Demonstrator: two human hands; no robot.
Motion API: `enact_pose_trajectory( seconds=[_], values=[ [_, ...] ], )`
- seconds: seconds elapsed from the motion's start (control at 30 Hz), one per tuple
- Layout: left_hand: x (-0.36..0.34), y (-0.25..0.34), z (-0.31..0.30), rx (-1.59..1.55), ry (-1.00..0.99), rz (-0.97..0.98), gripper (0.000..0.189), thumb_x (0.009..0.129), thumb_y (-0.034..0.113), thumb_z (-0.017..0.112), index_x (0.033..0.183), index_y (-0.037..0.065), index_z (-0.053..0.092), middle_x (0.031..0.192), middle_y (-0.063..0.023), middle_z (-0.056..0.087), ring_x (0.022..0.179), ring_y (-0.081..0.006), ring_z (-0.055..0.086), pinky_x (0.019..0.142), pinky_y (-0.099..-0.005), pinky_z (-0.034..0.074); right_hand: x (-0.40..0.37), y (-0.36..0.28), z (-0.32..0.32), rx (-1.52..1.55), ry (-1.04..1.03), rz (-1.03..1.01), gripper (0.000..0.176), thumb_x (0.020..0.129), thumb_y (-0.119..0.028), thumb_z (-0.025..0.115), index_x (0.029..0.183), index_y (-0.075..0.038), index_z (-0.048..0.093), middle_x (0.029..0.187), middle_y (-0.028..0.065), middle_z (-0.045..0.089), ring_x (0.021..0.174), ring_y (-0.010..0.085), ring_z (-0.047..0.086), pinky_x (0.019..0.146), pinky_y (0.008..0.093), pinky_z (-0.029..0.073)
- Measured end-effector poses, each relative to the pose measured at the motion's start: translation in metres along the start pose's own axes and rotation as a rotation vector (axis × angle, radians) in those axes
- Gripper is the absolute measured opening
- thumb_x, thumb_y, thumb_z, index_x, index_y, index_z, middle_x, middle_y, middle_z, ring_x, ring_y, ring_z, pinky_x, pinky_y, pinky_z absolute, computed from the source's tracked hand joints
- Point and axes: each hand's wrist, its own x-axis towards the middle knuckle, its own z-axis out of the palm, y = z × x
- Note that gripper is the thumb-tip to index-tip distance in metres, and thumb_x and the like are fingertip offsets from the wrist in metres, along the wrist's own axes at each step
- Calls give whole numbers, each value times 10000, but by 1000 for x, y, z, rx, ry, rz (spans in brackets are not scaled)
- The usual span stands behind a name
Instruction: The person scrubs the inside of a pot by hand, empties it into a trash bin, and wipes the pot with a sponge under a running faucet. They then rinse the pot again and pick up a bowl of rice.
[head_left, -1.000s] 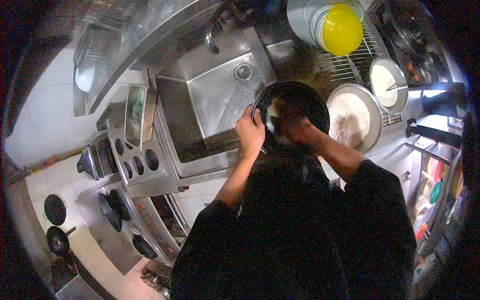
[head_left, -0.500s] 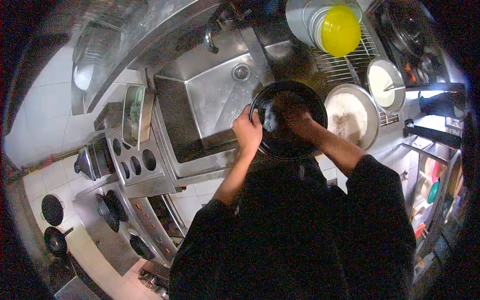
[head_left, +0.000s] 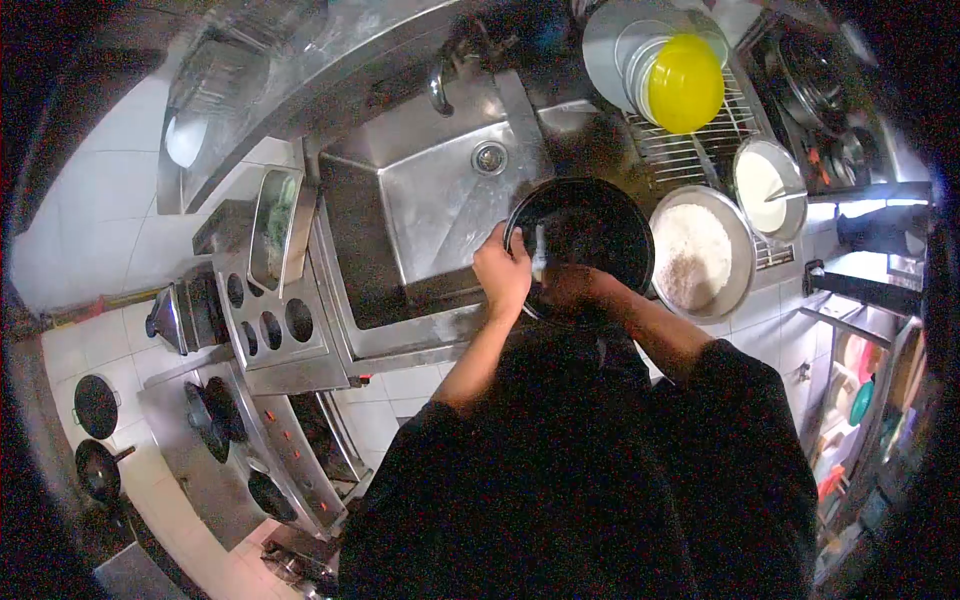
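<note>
The stainless sink (head_left: 440, 200) fills the middle of the view. The black pan (head_left: 590, 225) is at the sink's right edge, where it was a second ago, tipped a little toward the person. Just to its right stands a metal bowl (head_left: 750, 270) of white grains, and a yellow bowl (head_left: 686, 85) sits on the rack beyond.

The left hand (head_left: 503, 268) stays clamped on the pan's left rim and steadies it. The right hand (head_left: 572, 287) has moved from the middle of the pan's inside to its near wall. Its fingers are curled, but I cannot tell whether they hold anything. A small white patch (head_left: 540, 262) shows between the hands; it could be foam or a cloth. The work inside the pan looks to be continuing, now on its near side.
</note>
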Motion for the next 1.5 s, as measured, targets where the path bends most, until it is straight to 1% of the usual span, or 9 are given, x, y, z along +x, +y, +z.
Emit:
enact_pose_trajectory(
  seconds=[0.1,0.33,0.7,1.03,1.13,1.17,1.2,1.3,1.5],
  values=[
    [-2,-2,1,-81,39,59,124,904,143,612,954,43,666,745,-229,643,698,-442,632,631,-501,473,25,4,8,106,205,0,181,882,-233,548,920,-107,671,999,77,704,877,241,652,768,423,515],
    [-3,-8,4,31,38,12,153,910,143,594,993,35,664,833,-240,667,794,-458,644,701,-514,495,-56,-79,-108,89,-298,303,363,917,-222,522,1247,-107,621,1189,130,673,1077,271,643,967,434,476],
    [-3,-13,5,-25,53,79,156,908,143,602,974,16,663,827,-252,661,779,-469,631,687,-520,485,-49,-5,-13,-982,468,358,367,946,-231,493,1248,-62,617,1219,128,634,1098,315,603,979,436,455],
    [-5,-6,5,-86,103,40,188,907,151,618,1004,3,681,885,-239,680,832,-438,656,738,-464,506,-28,-48,-35,-408,-108,237,255,926,-231,555,1058,-47,671,922,60,692,830,282,650,758,403,512],
    [-3,-16,12,-303,138,74,256,935,202,620,1061,-10,686,891,-218,696,861,-345,695,789,-401,515,-3,-56,-77,-357,114,101,235,920,-231,573,1002,-42,687,833,39,709,749,272,664,692,393,528],
    [-1,-13,10,-318,79,60,272,960,225,598,1056,-16,681,872,-213,691,836,-307,686,779,-391,512,-4,-53,-108,299,428,-99,212,919,-207,589,962,-17,672,725,20,685,672,261,644,675,386,520],
    [-1,-13,7,-330,19,42,295,986,248,576,1050,-22,677,854,-207,686,811,-268,677,770,-381,509,-10,-60,-135,299,428,-100,212,919,-207,589,962,-17,672,725,20,685,672,261,644,675,386,520],
    [1,-19,11,-337,-51,-55,380,1038,314,491,1021,-31,651,824,-136,665,751,-213,590,742,-355,488,-22,-74,-155,791,823,291,155,897,-142,606,945,-3,656,762,69,675,717,275,653,710,406,518],
    [5,-33,21,-366,-29,-142,363,1016,294,537,1093,-36,668,878,-187,697,820,-194,644,791,-344,498,-42,-89,-133,640,419,9,421,849,-168,657,1221,-6,547,927,91,666,859,159,615,800,358,506]
  ],
)
